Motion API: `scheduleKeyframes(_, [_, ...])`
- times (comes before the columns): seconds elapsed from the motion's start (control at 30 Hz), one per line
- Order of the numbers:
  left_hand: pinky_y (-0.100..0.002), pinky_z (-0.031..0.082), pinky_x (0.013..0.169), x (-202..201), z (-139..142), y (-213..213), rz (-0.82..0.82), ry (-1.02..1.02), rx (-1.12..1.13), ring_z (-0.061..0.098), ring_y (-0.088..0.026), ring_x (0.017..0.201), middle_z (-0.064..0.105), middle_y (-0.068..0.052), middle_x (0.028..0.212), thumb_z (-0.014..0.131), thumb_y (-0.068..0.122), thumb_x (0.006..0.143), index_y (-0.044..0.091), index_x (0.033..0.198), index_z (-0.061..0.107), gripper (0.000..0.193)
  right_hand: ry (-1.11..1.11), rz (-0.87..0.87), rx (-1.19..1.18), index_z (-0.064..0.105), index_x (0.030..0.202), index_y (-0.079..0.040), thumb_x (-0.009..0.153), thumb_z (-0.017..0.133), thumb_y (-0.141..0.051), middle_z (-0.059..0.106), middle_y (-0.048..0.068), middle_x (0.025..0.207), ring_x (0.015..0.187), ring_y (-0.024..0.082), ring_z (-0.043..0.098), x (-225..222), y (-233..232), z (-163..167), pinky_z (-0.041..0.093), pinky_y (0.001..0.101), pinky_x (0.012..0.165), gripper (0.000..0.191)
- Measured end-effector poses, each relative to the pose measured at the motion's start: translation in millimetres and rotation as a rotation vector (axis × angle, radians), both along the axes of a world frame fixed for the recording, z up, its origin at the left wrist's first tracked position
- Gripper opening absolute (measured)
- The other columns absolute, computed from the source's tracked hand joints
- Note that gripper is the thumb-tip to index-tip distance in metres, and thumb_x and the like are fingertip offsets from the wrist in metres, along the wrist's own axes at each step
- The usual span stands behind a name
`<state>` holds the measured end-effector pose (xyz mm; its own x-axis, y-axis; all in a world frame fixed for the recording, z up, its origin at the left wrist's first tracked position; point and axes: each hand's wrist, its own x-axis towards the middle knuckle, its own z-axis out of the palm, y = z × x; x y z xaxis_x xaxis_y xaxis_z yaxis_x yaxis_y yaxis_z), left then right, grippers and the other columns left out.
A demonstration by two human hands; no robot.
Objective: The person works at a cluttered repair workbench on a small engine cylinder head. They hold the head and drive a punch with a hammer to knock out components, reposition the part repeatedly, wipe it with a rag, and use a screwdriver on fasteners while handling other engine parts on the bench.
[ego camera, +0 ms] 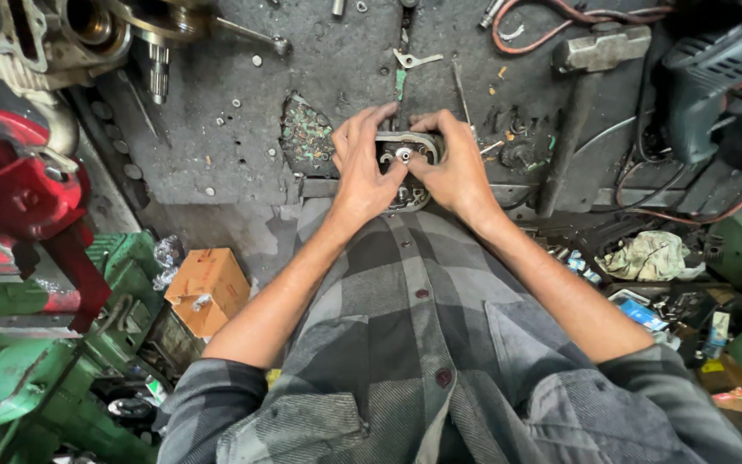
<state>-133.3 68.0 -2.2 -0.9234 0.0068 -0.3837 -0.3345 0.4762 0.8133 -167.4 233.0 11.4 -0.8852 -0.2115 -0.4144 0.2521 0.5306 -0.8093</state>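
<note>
- Both hands are on the small metal part [405,159] at the near edge of the greasy workbench [216,155].
- Left hand [364,163] wraps its left side, fingers curled over the top.
- Right hand [453,167] clamps the right side, thumb pressing near the shiny centre.
- Risk, as I judge it: oily fingers slip and the part drops off the edge.
- Loose washers [238,105] lie nearby; a bump could scatter them.

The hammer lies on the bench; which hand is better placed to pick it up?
Probably the right hand. Both hands grip the small metal part at the bench edge, but the hammer lies on the right hand's side, its handle running down close by. The left hand would have to cross over.
</note>
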Motion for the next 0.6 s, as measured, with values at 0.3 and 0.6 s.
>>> scheduleKeyframes(0.3, [-0.049,0.031,0.116,-8.3,-0.1,1.2,0.054,-0.072,0.026,0.038,-0.036,0.14,0.049,-0.012,0.145,0.076,0.006,0.076,0.017,0.143,0.051,0.073,-0.026,0.048,0.033,0.061,0.111,-0.002,0.079,0.083,-0.002,0.071,0.014,0.124,0.113,0.033,0.066,-8.7,0.8,4.7,0.052,0.0409,0.097,0.038])
scheduleKeyframes(0.6, [-0.046,0.03,0.118,-15.4,4.0,-4.5,0.09,-0.147,0.1,0.039,-0.036,0.14,0.051,-0.013,0.143,0.078,0.001,0.072,0.015,0.139,0.053,0.073,-0.081,0.127,0.146,0.057,0.109,-0.002,0.077,0.08,-0.001,0.062,0.017,0.105,0.104,0.039,0.062,-26.3,-9.7,25.3,0.05,0.045,0.087,0.04])
